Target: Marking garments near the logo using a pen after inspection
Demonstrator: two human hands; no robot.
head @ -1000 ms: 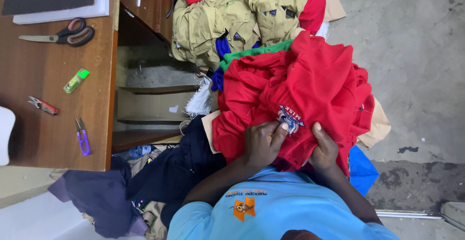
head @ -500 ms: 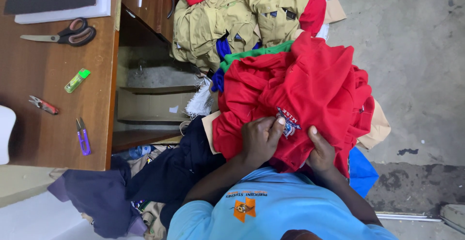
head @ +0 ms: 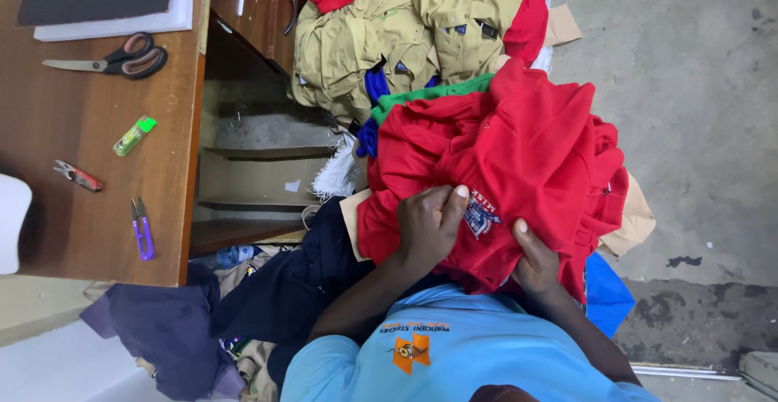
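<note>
A pile of red shirts [head: 519, 151] lies in front of me, over my lap. My left hand [head: 428, 228] is closed on the red fabric just left of an embroidered crest [head: 482, 212], thumb pointing up beside it. My right hand [head: 535, 260] pinches the same red shirt just below and right of the crest. A green collar [head: 421, 96] and a blue cloth [head: 374, 86] stick out at the pile's upper left. My light blue shirt [head: 462, 361] fills the bottom of the view.
Khaki shirts [head: 389, 37] are heaped behind the red pile. On the wooden desk [head: 89, 167] at left lie scissors [head: 113, 56], a green lighter [head: 134, 135], a purple thread snip [head: 142, 228] and a small red tool [head: 77, 176]. Dark navy garments [head: 284, 297] sit under the desk. Concrete floor [head: 697, 86] lies at right.
My hands have shifted slightly on the red shirt. The left thumb now rests beside the crest, the right hand sits lower, and more of the crest shows between them.
</note>
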